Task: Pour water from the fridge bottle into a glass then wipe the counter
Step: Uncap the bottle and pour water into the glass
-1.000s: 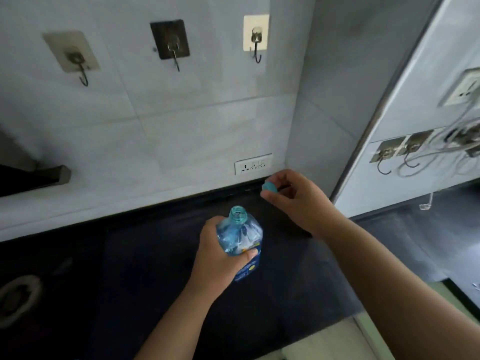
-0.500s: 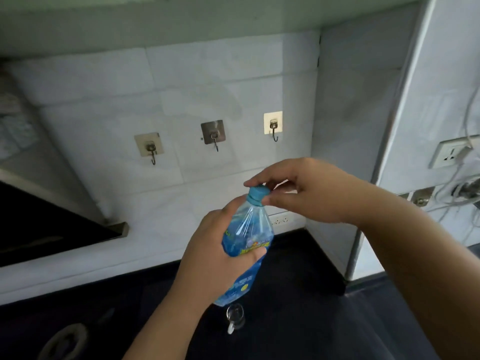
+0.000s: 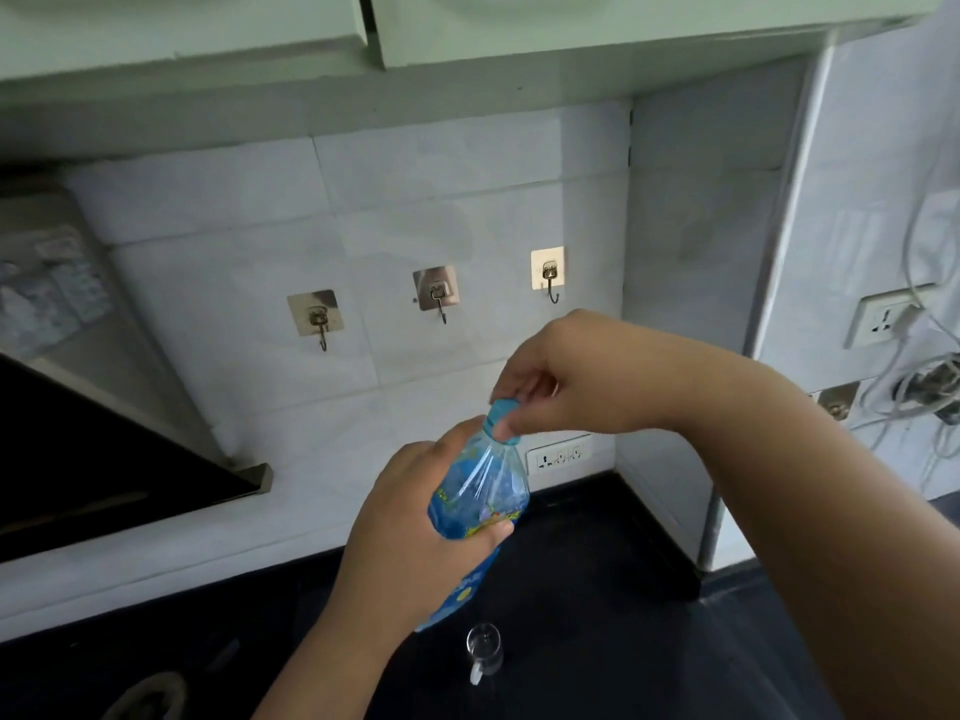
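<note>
left hand wraps the upper body of the blue plastic bottle, fingers curled round it, bottle held in the air and tilted, neck up toward the right. right hand pinches the blue cap at the bottle's mouth with fingertips and thumb; cannot tell whether the cap is threaded on or only sitting there. below the bottle a small clear glass with a handle stands on the dark counter, apart from both hands; whether it holds water cannot be told. wall hooks and a socket on the white tile behind. judgement: thin-walled bottle, soft, likely to dent under a hard squeeze, and if fresh from the fridge possibly damp and slippery; weight depends on fill, which the label hides. best hold looks like the shoulder or mid-body with a full wrap, as the left hand has it, leaving the cap to a light fingertip pinch. the glass is small, light, easy to tip and breakable, so steady it by the handle if it has to be moved.
</note>
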`<state>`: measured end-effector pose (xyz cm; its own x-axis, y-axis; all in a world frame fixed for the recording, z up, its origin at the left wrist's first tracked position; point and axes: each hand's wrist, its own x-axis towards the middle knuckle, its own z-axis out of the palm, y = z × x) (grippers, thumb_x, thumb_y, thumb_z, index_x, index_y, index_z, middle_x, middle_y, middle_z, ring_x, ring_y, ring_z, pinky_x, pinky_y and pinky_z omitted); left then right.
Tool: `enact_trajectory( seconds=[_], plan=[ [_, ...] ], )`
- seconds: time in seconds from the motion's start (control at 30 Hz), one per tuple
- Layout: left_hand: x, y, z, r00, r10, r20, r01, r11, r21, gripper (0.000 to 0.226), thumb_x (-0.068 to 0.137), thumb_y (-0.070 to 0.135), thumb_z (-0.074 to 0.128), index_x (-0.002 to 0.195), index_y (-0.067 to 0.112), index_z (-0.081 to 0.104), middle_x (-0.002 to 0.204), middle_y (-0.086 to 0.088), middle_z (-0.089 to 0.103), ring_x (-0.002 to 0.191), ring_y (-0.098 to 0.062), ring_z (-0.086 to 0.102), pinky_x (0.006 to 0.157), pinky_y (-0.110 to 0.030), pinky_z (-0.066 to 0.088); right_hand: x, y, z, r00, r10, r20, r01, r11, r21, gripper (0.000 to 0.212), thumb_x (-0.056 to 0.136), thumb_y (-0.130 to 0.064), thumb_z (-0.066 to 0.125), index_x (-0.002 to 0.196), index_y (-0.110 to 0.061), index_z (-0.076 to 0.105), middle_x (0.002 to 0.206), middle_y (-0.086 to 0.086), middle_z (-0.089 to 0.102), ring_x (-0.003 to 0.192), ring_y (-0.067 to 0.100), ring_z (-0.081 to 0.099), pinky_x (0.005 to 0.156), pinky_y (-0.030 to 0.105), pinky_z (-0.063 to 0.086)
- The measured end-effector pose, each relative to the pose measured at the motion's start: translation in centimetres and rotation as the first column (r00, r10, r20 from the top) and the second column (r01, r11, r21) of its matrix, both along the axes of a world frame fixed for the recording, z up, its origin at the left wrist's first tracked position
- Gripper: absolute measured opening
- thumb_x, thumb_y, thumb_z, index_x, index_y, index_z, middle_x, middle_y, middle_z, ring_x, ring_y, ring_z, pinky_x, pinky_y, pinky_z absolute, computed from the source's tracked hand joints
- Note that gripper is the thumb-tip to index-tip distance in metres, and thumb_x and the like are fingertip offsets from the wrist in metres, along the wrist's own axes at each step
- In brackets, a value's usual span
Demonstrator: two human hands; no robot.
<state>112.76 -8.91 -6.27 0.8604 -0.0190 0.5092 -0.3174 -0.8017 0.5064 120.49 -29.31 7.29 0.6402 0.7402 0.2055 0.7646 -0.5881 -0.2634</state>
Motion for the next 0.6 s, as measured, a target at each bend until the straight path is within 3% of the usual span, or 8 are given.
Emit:
enact_trajectory(
  seconds=[0.07,0.13,0.2,0.27,0.33,0.4,0.5,0.6],
  plan=[
    [0.0,0.1,0.1,1.000,0.009,0.011,-0.009,1.000,0.012,0.091,0.074,0.047,0.087,0.127,0.084,0.022,0.116,0.029,0.051,0.115,0.011,0.048,0.087,-0.009,0.040,-0.3,1.2,-0.4,0.982,-0.156,0.106,0.160,0.986,-0.038,0.054,0.092,-0.065,0.058,0.077,-0.016,0.073,0.065,-0.003,0.066,0.062,0.011,0.062,0.059,0.028,0.050],
    [0.1,0.2,0.2,1.000,0.002,0.024,-0.003,1.000,0.021,0.092,0.075,0.048,0.086,0.127,0.085,0.020,0.116,0.031,0.049,0.115,0.009,0.048,0.087,-0.009,0.039,-0.6,2.4,-1.3,0.935,-0.289,0.205,0.308,0.949,-0.066,0.076,0.095,-0.075,0.038,0.058,-0.011,0.056,0.054,0.001,0.052,0.053,0.015,0.052,0.053,0.030,0.039],
    [0.0,0.3,0.3,1.000,-0.011,0.023,0.010,0.999,0.031,0.091,0.076,0.048,0.085,0.127,0.085,0.019,0.115,0.032,0.049,0.114,0.007,0.049,0.089,-0.010,0.039,-0.8,2.9,-2.0,0.912,-0.390,0.129,0.400,0.915,-0.062,0.084,0.092,-0.082,0.021,0.055,-0.013,0.051,0.054,0.001,0.053,0.055,0.016,0.056,0.056,0.032,0.042],
    [-0.1,0.7,0.3,1.000,-0.012,0.029,0.012,1.000,0.022,0.090,0.077,0.047,0.085,0.126,0.085,0.020,0.115,0.031,0.049,0.114,0.006,0.050,0.090,-0.012,0.041,-0.9,2.5,-2.1,0.908,-0.418,-0.025,0.416,0.908,-0.055,0.092,0.089,-0.085,0.011,0.065,-0.013,0.063,0.060,0.000,0.064,0.061,0.015,0.063,0.067,0.034,0.048],
    [-0.2,1.2,0.2,0.999,-0.007,0.035,0.007,1.000,-0.004,0.089,0.077,0.047,0.086,0.126,0.084,0.021,0.116,0.030,0.050,0.114,0.008,0.049,0.089,-0.011,0.041,-1.1,1.7,-2.1,0.933,-0.336,-0.125,0.342,0.939,0.030,0.085,0.088,-0.085,0.015,0.097,-0.020,0.069,0.080,-0.002,0.072,0.070,0.011,0.066,0.075,0.033,0.052],
    [-0.3,1.5,0.2,0.999,0.002,0.038,-0.001,1.000,-0.019,0.088,0.076,0.049,0.086,0.129,0.081,0.023,0.116,0.029,0.050,0.115,0.008,0.050,0.089,-0.010,0.042,-1.6,1.2,-2.1,0.977,-0.157,-0.142,0.177,0.974,0.144,0.057,0.092,-0.078,0.034,0.122,-0.034,0.055,0.102,-0.012,0.069,0.085,0.005,0.067,0.077,0.028,0.055],
    [-0.3,1.9,0.1,0.999,0.026,0.035,-0.026,0.999,-0.019,0.088,0.076,0.050,0.086,0.137,0.071,0.027,0.117,0.028,0.049,0.114,0.002,0.052,0.091,-0.015,0.046,-1.5,1.2,-2.6,0.997,-0.039,-0.060,0.049,0.981,0.185,0.032,0.097,-0.058,0.055,0.116,-0.032,0.057,0.097,-0.012,0.066,0.085,0.006,0.063,0.072,0.026,0.054],
    [-0.3,1.9,0.1,0.999,0.020,0.050,-0.022,0.999,0.045,0.092,0.076,0.050,0.085,0.141,0.068,0.024,0.114,0.028,0.049,0.111,0.000,0.052,0.090,-0.015,0.044,-1.6,2.7,-3.5,0.978,-0.206,0.042,0.196,0.964,0.181,0.045,0.096,-0.066,0.046,0.086,-0.024,0.058,0.072,-0.004,0.061,0.066,0.012,0.057,0.058,0.030,0.046]
  ],
)
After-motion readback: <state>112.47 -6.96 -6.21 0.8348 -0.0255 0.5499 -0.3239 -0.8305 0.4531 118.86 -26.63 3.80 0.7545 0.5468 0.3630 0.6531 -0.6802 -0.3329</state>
